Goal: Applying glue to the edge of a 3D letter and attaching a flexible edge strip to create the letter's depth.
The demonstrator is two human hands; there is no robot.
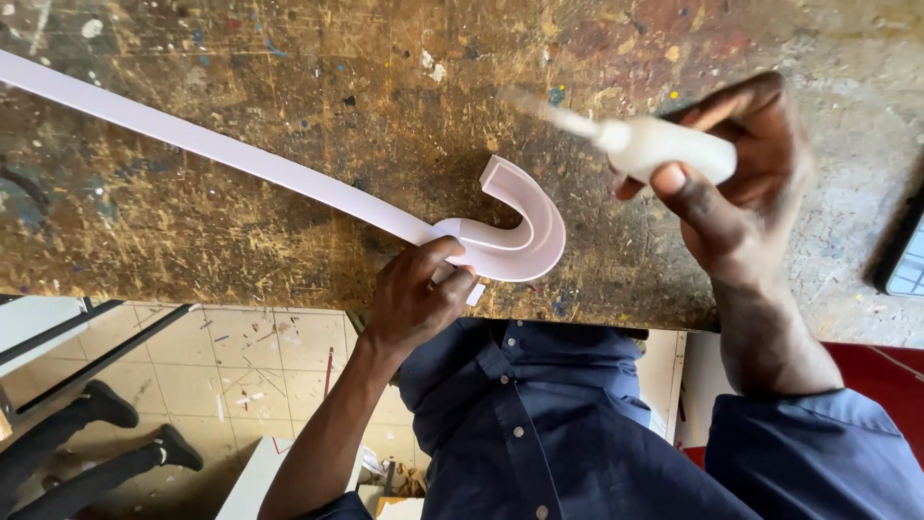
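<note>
- White strip (289, 173): a long, flat, pale band, laid across the table (289, 87) from the upper left edge of the view towards the middle. Its near end is bent into a hook-shaped curl (525, 231), stood on edge close to the table's near edge.
- Left hand (414, 299): placed at the base of the curl, where the straight run meets the bend. The grip is clenched on the strip there, the fingers being pressed down on it and the thumb tucked against its side.
- Right hand (741, 183): raised above the table to the right of the curl, well clear of the strip. The grip is closed around a white squeeze bottle (674, 149).
- Squeeze bottle: held roughly level, its long thin nozzle (553, 114) pointed leftwards above the curl; the tip is blurred, and contact with the strip cannot be told.
- Table: a worn wooden top, scratched and flecked with paint spots of many colours.
- Dark blue buttoned shirt (539, 424): worn by the person, seen below the table edge.
- Tiled floor (241, 366): pale, littered with scraps, seen at lower left.
- Dark-framed object (905, 250): partly seen at the right edge; its kind cannot be told.
</note>
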